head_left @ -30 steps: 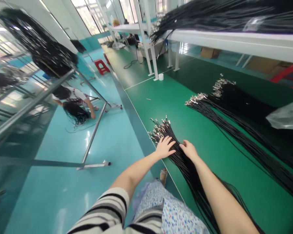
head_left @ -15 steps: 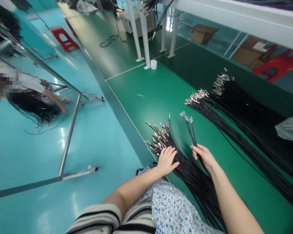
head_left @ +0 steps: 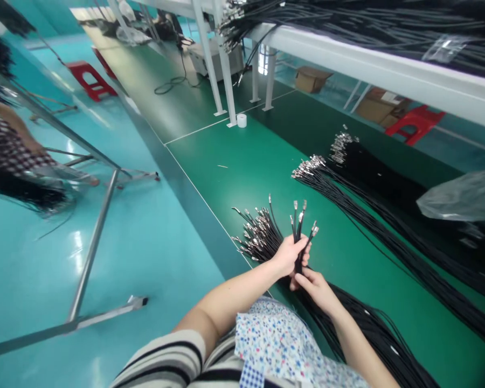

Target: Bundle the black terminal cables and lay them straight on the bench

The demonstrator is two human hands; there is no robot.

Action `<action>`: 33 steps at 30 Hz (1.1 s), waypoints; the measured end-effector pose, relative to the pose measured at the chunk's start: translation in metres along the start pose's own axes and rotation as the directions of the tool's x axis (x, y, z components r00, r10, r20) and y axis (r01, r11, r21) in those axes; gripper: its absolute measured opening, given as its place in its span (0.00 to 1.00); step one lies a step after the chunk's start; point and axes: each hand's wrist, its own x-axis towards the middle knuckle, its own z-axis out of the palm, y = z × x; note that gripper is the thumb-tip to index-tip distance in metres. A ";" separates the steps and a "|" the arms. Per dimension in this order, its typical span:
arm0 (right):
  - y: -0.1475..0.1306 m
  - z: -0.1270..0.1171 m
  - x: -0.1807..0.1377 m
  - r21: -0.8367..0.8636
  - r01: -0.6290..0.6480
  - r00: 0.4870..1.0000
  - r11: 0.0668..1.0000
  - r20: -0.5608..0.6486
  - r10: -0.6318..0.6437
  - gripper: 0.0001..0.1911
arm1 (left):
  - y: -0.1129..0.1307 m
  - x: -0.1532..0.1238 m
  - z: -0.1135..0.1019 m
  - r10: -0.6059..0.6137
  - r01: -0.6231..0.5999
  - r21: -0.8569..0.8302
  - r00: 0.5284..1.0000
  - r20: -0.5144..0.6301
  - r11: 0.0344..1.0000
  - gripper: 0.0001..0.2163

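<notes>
Several black cables [head_left: 298, 227] with metal connector ends stand upright out of my left hand [head_left: 290, 254], whose fingers are wrapped round them. Just below it, my right hand [head_left: 314, 288] is closed on the same cables, thumb and fingers pinched together. Beside and under my hands lies a thick bundle of black cables [head_left: 262, 231], its silvery connector ends fanned out near the table's left edge. The lengths of this bundle run toward the lower right, past my right forearm.
More cable bundles [head_left: 347, 196] lie on the green table [head_left: 210, 145] to the right, by a clear plastic bag [head_left: 461, 196]. A white shelf [head_left: 347, 54] loaded with cables overhangs the back. A metal rack [head_left: 92, 242] and another person [head_left: 14, 140] are at left.
My left hand has left the large bundle and closed round the small group of cables. My right hand has moved left and down along them. The view has shifted slightly.
</notes>
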 end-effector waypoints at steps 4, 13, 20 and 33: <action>-0.027 -0.019 0.011 -0.120 0.162 0.958 0.979 -0.217 -0.185 0.17 | -0.012 -0.015 -0.004 0.156 -0.122 0.248 0.980 -0.122 0.961 0.14; -0.060 -0.015 0.027 0.093 0.159 0.972 0.983 -0.191 -0.139 0.16 | -0.016 -0.033 -0.011 0.133 -0.138 0.216 0.990 0.037 0.967 0.17; -0.057 -0.015 0.019 0.280 0.086 0.996 0.956 -0.020 -0.084 0.13 | -0.009 -0.042 -0.022 -0.157 0.101 0.189 0.937 0.311 0.977 0.19; -0.068 -0.001 0.012 0.366 0.033 0.987 0.930 -0.159 0.028 0.14 | -0.028 -0.055 -0.021 -0.062 0.023 0.197 0.980 0.190 0.980 0.18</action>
